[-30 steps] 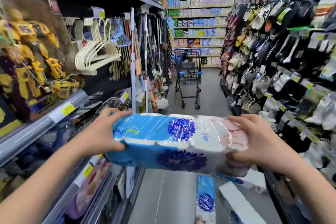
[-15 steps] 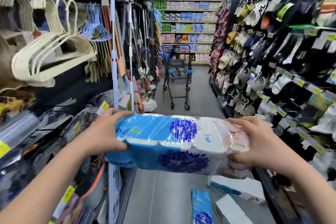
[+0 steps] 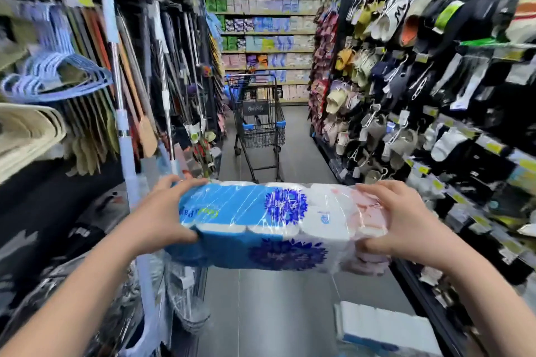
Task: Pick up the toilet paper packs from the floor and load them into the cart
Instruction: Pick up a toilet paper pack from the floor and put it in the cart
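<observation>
1. Both hands are holding the long plastic-wrapped toilet paper pack, the one that's blue at one end and white-pink at the other with dark blue flower prints. The left hand is gripping the blue end and the right hand the pink end, fingers curled over the top. The pack is hanging crosswise in front of the person, well off the grey tiled floor.
2. The dark wire shopping cart with blue corner bumpers is sitting far down the middle of the aisle, well apart from the pack. So I'm reading this as the carry leg, with loading coming after.
3. The aisle is looking tight. Mop and broom handles are sticking out on the left and hanging slippers are crowding the right. I'd be turning the pack lengthwise or hugging the centre line so neither end snags.
4. That wrap is looking slick, so squeezing inward from both ends with some fingers underneath is probably the safer hold.
5. Another white-and-blue wrapped pack is lying on the floor, near right. Worth stepping around it.
6. At the cart, I'd be lifting over the rim and laying the pack flat along the basket. I can't tell what's already inside.
</observation>
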